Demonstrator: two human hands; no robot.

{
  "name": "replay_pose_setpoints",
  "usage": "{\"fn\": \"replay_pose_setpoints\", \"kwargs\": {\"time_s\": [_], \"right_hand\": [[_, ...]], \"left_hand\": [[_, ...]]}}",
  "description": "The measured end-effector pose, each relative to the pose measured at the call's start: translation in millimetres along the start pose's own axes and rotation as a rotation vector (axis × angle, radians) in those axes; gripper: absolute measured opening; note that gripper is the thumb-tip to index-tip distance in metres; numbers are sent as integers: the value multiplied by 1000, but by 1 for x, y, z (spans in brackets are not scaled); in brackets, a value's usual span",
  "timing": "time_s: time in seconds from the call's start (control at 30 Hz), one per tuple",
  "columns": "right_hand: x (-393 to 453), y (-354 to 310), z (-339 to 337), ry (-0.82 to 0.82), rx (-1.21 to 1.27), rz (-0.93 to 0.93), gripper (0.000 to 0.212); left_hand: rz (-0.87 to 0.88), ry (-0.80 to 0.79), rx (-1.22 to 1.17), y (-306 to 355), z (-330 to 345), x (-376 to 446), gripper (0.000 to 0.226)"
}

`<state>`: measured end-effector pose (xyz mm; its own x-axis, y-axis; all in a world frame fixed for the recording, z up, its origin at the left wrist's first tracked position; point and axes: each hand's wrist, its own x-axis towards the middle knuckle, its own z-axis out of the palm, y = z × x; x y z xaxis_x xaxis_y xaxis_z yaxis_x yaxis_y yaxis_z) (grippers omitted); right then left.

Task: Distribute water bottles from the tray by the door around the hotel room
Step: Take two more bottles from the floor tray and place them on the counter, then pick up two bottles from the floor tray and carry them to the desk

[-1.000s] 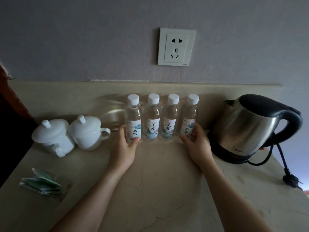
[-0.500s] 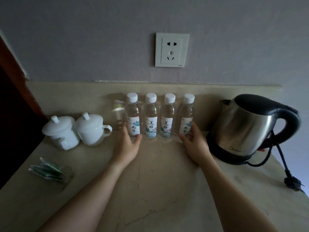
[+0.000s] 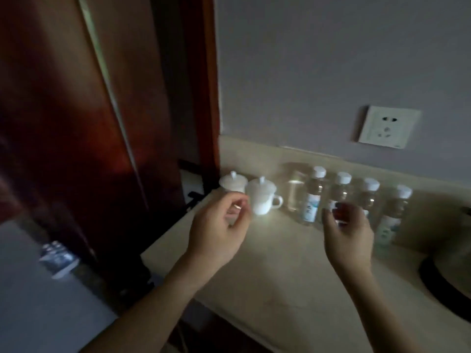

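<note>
White-capped water bottles (image 3: pixel 341 197) stand in a row against the counter's (image 3: pixel 280 256) back wall, placed for guests we judge, while our left hand (image 3: pixel 219 230) and right hand (image 3: pixel 349 233) hover loosely curled, holding nothing.

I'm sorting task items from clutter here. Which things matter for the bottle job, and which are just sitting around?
Job: four water bottles, left hand, right hand.
Lying about: two lidded cups, glass tumbler, wall socket, kettle.
</note>
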<state>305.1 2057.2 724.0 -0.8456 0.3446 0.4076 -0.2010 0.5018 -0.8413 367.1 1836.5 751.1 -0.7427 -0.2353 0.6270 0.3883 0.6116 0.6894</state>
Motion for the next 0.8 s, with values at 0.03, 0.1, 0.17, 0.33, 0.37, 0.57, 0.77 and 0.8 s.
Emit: {"fn": "replay_pose_setpoints", "kwargs": {"time_s": [0.03, 0.1, 0.17, 0.33, 0.37, 0.57, 0.77, 0.8], "right_hand": [[-10, -31, 16, -122, 73, -70, 17], [-33, -91, 55, -336, 182, -189, 6], [-60, -147, 95, -526, 312, -266, 7], [-152, -260, 191, -881, 497, -429, 9], [-174, -279, 208, -943, 528, -449, 10], [-288, -365, 297, -1201, 593, -587, 11], [-328, -429, 371, -1255, 654, -626, 11], [-330, -437, 384, -1256, 653, -631, 12]], "left_hand": [[12, 44, 97, -6, -33, 2, 16], [-7, 126, 268, -20, -98, 2, 11], [-86, 207, 374, -32, -160, -4, 6], [-339, 400, 502, -60, -300, -49, 5], [-358, 454, 535, -66, -326, -60, 10], [-512, 650, 659, -92, -460, -104, 6], [-539, 675, 659, -139, -549, -93, 11], [-528, 670, 665, -149, -559, -88, 12]]}}
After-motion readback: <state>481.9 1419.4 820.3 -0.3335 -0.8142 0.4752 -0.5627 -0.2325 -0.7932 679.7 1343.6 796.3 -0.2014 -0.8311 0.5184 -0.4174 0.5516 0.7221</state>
